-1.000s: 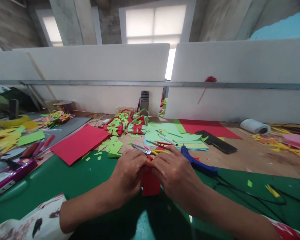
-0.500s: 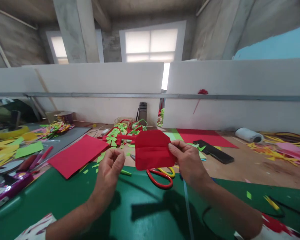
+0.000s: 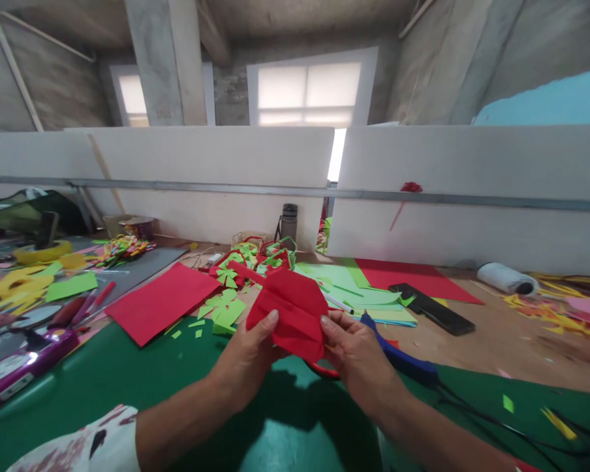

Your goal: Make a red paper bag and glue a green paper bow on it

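Left hand (image 3: 248, 360) and right hand (image 3: 361, 351) pinch a creased red piece (image 3: 297, 311), apparently mid-folding; further creasing would need firm pressure.

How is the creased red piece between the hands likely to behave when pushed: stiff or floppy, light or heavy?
The red piece probably bends easily along the creases crossing it. It looks thin, so likely light. It may be fairly stiff: its far edge extends past the left hand and right hand without clear droop.

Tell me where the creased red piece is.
In the head view, the creased red piece is near the centre, between the left hand and right hand, above the green mat.
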Tool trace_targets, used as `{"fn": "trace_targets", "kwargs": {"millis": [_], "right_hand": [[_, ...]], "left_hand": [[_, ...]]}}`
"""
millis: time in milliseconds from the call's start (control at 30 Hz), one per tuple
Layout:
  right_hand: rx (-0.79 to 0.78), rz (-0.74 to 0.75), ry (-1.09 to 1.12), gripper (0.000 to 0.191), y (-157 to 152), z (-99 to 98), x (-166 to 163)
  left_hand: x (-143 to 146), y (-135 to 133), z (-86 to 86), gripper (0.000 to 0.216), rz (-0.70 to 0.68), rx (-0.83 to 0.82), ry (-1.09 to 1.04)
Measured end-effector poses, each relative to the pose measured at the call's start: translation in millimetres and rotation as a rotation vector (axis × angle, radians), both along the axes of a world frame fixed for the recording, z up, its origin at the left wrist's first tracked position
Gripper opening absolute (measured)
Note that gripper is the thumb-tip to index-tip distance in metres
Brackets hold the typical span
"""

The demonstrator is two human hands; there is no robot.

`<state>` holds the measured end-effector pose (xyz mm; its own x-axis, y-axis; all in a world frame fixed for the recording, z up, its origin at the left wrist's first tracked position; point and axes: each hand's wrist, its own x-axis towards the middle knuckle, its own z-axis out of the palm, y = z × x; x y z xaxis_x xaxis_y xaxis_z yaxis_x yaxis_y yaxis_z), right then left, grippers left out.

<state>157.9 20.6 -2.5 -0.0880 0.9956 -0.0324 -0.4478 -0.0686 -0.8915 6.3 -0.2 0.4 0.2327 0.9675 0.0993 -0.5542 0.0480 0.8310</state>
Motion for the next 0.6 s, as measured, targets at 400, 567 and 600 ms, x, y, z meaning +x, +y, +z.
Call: {"fn": "trace_targets", "kwargs": {"millis": [400,567,600], "right_hand": [[-0.080,0.329,-0.340,0.031,-28,-10.7,4],[-0.013,0.346,-0.485,0.024,-31,-15.4,4],[0.018,0.356,-0.511,0.022,-31,-16.1,4]], "left_hand": [[-10,0,6.1,0.033,0.107,0.008,0.026],[-12,-1,1.7,0.035,0.082,-0.004,0.087],[-13,-1,0.1,0.034,0.069,0.000,0.105]]}}
